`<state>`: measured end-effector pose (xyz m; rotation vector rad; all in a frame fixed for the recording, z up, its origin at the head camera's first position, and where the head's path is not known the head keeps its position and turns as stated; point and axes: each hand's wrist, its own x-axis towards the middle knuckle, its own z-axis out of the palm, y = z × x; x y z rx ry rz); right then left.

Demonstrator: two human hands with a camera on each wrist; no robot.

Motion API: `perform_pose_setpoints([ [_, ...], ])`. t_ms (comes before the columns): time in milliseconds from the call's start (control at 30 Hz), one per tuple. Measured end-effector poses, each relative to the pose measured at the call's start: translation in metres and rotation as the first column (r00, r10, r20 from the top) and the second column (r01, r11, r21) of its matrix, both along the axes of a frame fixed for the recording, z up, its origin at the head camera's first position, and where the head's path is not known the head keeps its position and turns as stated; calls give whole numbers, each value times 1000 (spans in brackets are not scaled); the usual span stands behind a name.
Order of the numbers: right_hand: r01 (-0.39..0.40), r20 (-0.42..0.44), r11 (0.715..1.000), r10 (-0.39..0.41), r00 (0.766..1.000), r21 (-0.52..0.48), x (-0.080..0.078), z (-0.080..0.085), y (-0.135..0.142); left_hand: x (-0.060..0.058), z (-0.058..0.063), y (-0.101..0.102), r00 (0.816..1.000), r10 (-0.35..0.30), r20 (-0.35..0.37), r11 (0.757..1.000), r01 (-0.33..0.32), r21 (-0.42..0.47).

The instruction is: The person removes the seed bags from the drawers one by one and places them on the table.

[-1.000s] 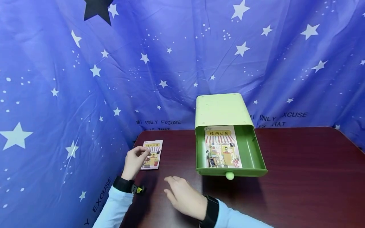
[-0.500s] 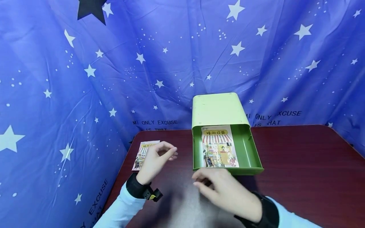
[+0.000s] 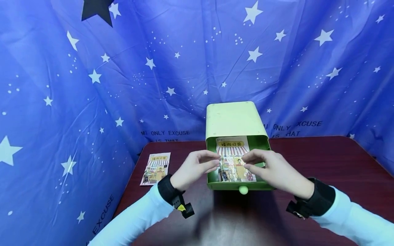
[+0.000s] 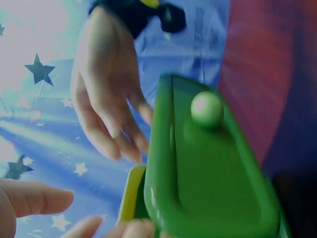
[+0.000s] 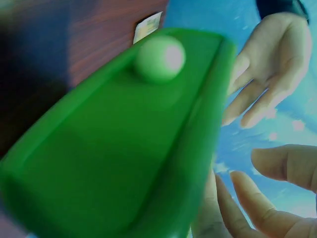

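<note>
In the head view my left hand hovers at the left side of a pulled-out green drawer. Its fingers are loosely bent and hold nothing. My right hand is over the drawer's right side, fingers also relaxed, facing the left one with a gap between them. Inside the drawer lies a printed packet with a striped awning picture, partly covered by the fingertips. The wrist views show the drawer's front and its round knob, with fingers of both hands beside the rim.
A light green box body houses the drawer at the back of the dark red table. A similar packet lies flat at the table's left. A blue star-patterned curtain hangs behind and to the left.
The left hand has moved right, from the packet on the table to the drawer's left side. The right hand has moved right and forward over the drawer. Both packets stay in place.
</note>
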<state>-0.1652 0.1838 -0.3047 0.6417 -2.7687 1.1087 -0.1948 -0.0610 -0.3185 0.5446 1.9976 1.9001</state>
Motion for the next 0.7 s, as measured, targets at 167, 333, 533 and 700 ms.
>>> perform_pose_setpoints([
  [167,3,104,1000,-5,995,16,-15,-8,16,-8,1,11,978,-43,206,994,21,108],
  [333,-24,253,999,29,967,-24,-23,-15,20,-12,-2,19,956,-14,294,996,-14,92],
  [533,-13,401,994,57,914,-111,-26,-18,19,-15,-4,28,937,23,350,997,-47,59],
  [700,37,531,969,101,841,-243,-26,-17,16,-17,-2,33,913,27,408,993,-71,95],
])
